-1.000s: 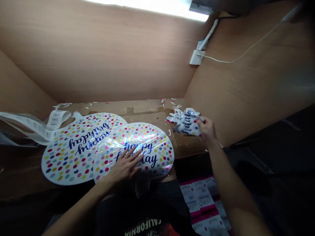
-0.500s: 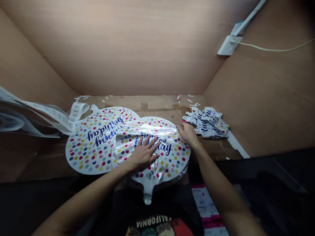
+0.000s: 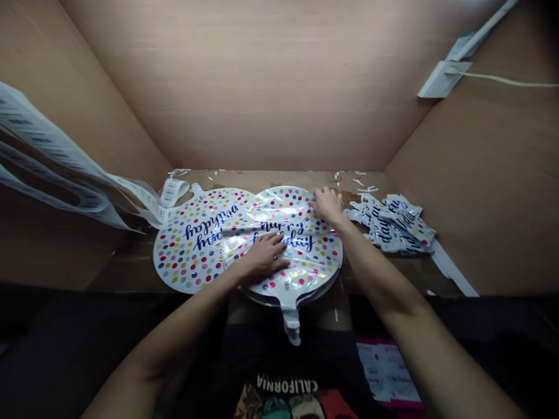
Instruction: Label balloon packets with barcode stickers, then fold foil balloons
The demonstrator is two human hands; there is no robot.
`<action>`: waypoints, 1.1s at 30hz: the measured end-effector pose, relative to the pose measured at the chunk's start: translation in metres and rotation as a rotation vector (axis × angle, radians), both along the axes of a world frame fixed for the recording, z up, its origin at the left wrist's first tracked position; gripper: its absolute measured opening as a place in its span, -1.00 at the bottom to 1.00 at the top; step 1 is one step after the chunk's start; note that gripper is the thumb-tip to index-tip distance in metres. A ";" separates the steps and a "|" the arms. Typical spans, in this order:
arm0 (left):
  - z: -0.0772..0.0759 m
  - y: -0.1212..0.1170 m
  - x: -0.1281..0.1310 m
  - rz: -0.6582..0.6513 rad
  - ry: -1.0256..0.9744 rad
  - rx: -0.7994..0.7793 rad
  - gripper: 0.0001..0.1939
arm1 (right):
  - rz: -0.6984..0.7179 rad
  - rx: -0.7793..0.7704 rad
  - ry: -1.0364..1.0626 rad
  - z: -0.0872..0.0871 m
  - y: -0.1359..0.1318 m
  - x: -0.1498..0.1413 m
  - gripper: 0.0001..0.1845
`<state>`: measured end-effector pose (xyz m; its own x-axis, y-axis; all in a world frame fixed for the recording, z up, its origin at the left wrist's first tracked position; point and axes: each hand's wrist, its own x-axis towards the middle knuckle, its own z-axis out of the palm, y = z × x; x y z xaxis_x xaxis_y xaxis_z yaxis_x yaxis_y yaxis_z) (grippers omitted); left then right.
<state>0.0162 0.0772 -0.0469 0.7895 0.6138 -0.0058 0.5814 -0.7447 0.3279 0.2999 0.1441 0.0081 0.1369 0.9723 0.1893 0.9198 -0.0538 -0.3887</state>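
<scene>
My left hand lies flat on a polka-dot foil balloon, across the blue "happy birthday" lettering, and my right hand rests on that balloon's upper right edge. The fingers of my left hand are extended and pressed on the foil, and those of my right hand are slightly curled against it. Neither hand is clenched, and neither is gripping anything.

The balloon lies flat but wrinkled on the wooden table, near its front edge. Its neck points toward me and hangs past that edge. Another foil layer shows beneath its lower rim, though I cannot tell how many lie there.

It overlaps a matching dotted balloon on my left, whose tab points away from me. A long strip of barcode labels rises from that tab and curls off to the left. To my right sits a loose pile of small foil pieces with blue lettering, with a white strip just beside it. Paper scraps are scattered along the back of the table, below a wooden wall.
</scene>
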 end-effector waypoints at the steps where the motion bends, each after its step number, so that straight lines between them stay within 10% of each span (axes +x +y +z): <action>1: 0.003 0.003 -0.005 -0.038 0.009 -0.043 -0.40 | 0.024 0.026 -0.003 0.002 -0.004 -0.004 -0.66; 8: -0.011 -0.003 -0.032 0.008 -0.184 -0.246 -0.67 | 0.789 -0.386 0.286 -0.033 -0.126 -0.014 -0.44; 10: -0.011 0.005 -0.028 0.083 -0.246 -0.337 -0.64 | 0.745 -0.354 0.202 -0.043 -0.149 -0.007 -0.33; 16: 0.027 0.036 -0.031 0.168 -0.236 -0.518 -0.54 | 0.593 -0.096 0.012 -0.044 -0.149 -0.001 -0.79; 19: 0.047 0.025 -0.043 0.081 -0.233 -0.403 -0.59 | 0.474 -0.056 0.083 -0.034 -0.135 -0.005 -0.80; 22: 0.052 0.004 -0.054 0.025 -0.181 -0.212 -0.12 | 0.329 -0.078 0.231 -0.021 -0.120 -0.008 -0.71; 27: 0.042 0.005 -0.067 0.293 -0.192 -0.279 -0.61 | 0.354 -0.161 0.072 -0.016 -0.121 -0.017 -0.72; 33: 0.045 0.035 -0.083 0.261 -0.289 -0.448 -0.72 | 0.422 -0.303 -0.053 -0.045 -0.140 0.017 -0.65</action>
